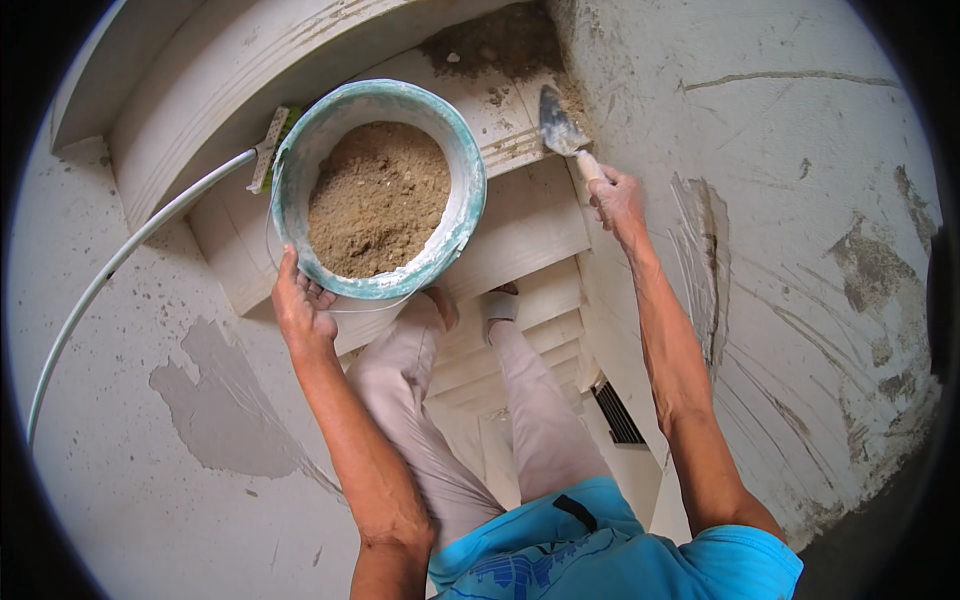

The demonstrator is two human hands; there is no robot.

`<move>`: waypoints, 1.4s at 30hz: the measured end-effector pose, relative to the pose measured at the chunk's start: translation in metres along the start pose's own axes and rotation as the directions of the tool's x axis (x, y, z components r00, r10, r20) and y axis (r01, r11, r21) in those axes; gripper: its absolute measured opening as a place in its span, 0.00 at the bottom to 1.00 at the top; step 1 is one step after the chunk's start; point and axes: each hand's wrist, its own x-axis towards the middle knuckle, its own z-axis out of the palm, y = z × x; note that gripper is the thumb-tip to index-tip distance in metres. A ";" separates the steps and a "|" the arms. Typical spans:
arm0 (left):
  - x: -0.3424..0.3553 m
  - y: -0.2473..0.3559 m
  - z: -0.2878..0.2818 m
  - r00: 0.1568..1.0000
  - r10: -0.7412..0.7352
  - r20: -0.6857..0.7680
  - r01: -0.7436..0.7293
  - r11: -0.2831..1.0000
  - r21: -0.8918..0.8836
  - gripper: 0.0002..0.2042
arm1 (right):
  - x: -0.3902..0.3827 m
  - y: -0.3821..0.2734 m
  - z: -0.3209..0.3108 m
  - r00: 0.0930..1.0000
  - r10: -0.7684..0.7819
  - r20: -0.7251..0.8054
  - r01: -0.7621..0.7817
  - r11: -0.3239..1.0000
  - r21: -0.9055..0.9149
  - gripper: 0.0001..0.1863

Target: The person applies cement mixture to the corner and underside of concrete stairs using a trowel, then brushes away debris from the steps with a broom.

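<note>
A teal bucket [462, 150], whitened with dried residue, stands over a stair step and holds loose brown sand or dry mortar [380, 200]. My left hand [305, 305] is closed at the bucket's near left side, its thumb up by the rim and its fingers partly hidden. Around its light wooden handle, my right hand [617, 205] grips a pointing trowel [560, 125]. The trowel's grey, pale-smeared blade lies at the right end of the step, close to the wall.
A brush [268, 150] with green bristles and a long pale pole [120, 262] leans left of the bucket. Steps [540, 215] descend beneath my feet. Dark damp mortar [500, 42] covers the upper step's corner. A scratched, patched wall [780, 200] rises along the right.
</note>
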 end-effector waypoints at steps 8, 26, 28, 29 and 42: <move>-0.002 0.000 0.002 1.000 0.006 0.002 -0.006 1.000 -0.021 0.30 | 0.019 0.026 0.030 0.948 -0.178 -0.263 0.118 0.966 -0.231 0.25; -0.001 0.000 0.000 1.000 -0.002 0.007 0.003 1.000 -0.026 0.28 | -0.140 -0.076 0.007 0.786 -0.619 -0.010 0.540 0.693 -0.477 0.36; 0.000 -0.001 0.002 1.000 -0.004 -0.001 0.004 0.999 -0.043 0.28 | -0.156 -0.083 0.012 0.666 -0.740 0.097 0.660 0.523 -0.540 0.39; 0.003 -0.002 0.002 1.000 -0.008 -0.009 0.007 0.998 -0.059 0.28 | -0.159 -0.087 0.020 0.612 -0.776 0.153 0.690 0.430 -0.582 0.39; -0.005 0.003 0.002 1.000 0.002 0.002 -0.002 0.996 -0.084 0.28 | -0.064 -0.083 0.017 0.979 -0.156 0.132 0.176 0.971 -0.162 0.28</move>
